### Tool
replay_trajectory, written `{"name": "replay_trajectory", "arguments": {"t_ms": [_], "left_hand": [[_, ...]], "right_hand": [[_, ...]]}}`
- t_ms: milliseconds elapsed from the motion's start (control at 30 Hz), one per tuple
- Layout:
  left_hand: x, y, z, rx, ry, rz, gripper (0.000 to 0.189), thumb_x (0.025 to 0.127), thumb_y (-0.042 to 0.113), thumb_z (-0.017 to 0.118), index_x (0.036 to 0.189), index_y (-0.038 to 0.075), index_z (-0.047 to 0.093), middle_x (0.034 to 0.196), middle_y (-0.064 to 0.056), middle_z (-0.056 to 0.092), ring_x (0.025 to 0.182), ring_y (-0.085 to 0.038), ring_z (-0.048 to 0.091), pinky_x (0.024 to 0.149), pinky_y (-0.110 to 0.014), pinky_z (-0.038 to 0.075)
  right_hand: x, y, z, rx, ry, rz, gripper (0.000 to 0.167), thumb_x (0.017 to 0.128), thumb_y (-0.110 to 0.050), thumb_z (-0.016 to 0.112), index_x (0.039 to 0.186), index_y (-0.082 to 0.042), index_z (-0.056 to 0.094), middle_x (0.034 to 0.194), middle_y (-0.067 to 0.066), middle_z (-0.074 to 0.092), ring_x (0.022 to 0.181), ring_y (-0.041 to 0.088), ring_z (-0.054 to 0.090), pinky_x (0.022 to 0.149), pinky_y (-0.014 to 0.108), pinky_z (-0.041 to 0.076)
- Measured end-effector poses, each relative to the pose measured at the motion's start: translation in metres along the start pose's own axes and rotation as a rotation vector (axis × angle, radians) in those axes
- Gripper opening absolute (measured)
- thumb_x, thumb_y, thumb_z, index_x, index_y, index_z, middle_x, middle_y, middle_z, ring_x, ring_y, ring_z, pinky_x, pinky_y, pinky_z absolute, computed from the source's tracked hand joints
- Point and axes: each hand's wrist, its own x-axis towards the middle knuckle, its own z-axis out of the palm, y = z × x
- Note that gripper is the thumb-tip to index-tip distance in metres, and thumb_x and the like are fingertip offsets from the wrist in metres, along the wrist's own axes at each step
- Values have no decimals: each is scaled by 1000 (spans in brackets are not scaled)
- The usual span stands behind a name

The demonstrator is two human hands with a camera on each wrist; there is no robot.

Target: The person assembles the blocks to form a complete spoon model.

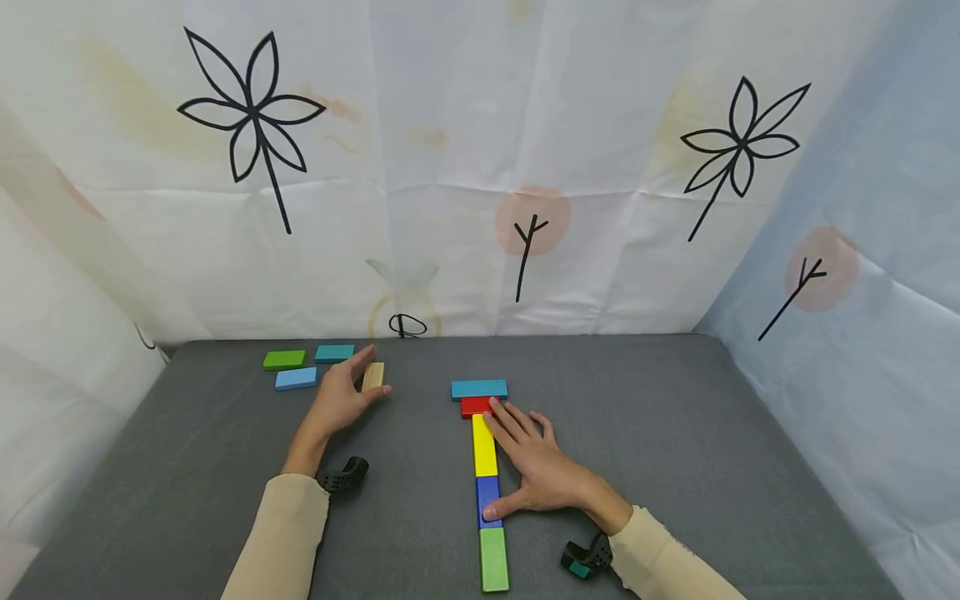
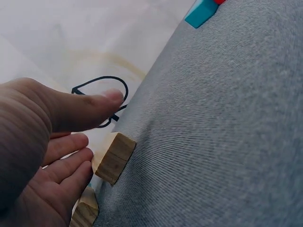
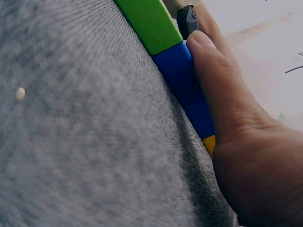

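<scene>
In the head view, a row of wooden blocks runs up the grey table: light green (image 1: 493,560), blue (image 1: 489,492), yellow (image 1: 483,446), then a red block (image 1: 474,407) and a teal block (image 1: 478,388) lying crosswise at the far end. My right hand (image 1: 551,475) lies spread beside this row, its thumb on the blue block and a fingertip at the red one. Over to the left, my left hand (image 1: 341,402) reaches around a plain wood block (image 1: 373,377), thumb and fingers apart. The left wrist view shows the thumb clear of that wood block (image 2: 113,158), with fingers close beside it.
Left of the left hand lie a green block (image 1: 284,360), a light blue block (image 1: 296,378) and a second teal block (image 1: 334,353). Behind the grey table (image 1: 637,400) hangs a white cloth (image 1: 450,125) with drawn plants. Cloth also rises along both sides.
</scene>
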Motion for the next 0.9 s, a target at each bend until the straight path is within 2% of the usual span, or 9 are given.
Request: {"name": "replay_trajectory", "arguments": {"t_ms": [267, 400, 567, 733, 900], "left_hand": [[3, 3, 8, -48, -30, -26, 81, 91, 1, 75, 155, -11, 27, 157, -30, 33, 145, -43, 34, 114, -53, 34], [4, 5, 15, -73, -47, -9, 79, 92, -3, 72, 154, -14, 25, 158, -33, 29, 146, -44, 29, 116, -53, 31], [3, 11, 26, -85, -34, -20, 80, 93, -3, 70, 155, -14, 21, 159, -33, 25, 148, -44, 25, 117, -54, 28], [4, 13, 35, -46, -11, -30, 83, 93, 3, 71, 156, -13, 19, 159, -33, 27, 146, -45, 29, 115, -57, 31], [2, 8, 28, 13, -58, 5, 87, 93, 11, 75, 158, -9, 21, 160, -31, 27, 147, -47, 27, 114, -61, 29]], "right_hand": [[0, 1, 1, 0, -3, 2, 119, 82, -62, 75, 163, -4, 9, 170, 14, -1, 155, 38, 2, 112, 66, 3], [1, 1, 1, -1, -2, 4, 119, 82, -62, 75, 163, -4, 9, 170, 14, -1, 155, 38, 2, 112, 66, 4], [0, 2, 2, -5, 0, 7, 119, 82, -62, 75, 163, -5, 10, 170, 14, -1, 155, 38, 3, 112, 67, 4], [0, 3, 2, -7, 3, 6, 120, 81, -62, 76, 163, -5, 10, 170, 14, 0, 155, 38, 3, 112, 67, 4], [0, 3, 2, -4, 8, 1, 119, 82, -61, 76, 163, -5, 10, 170, 14, -1, 155, 38, 3, 112, 68, 4]]}}
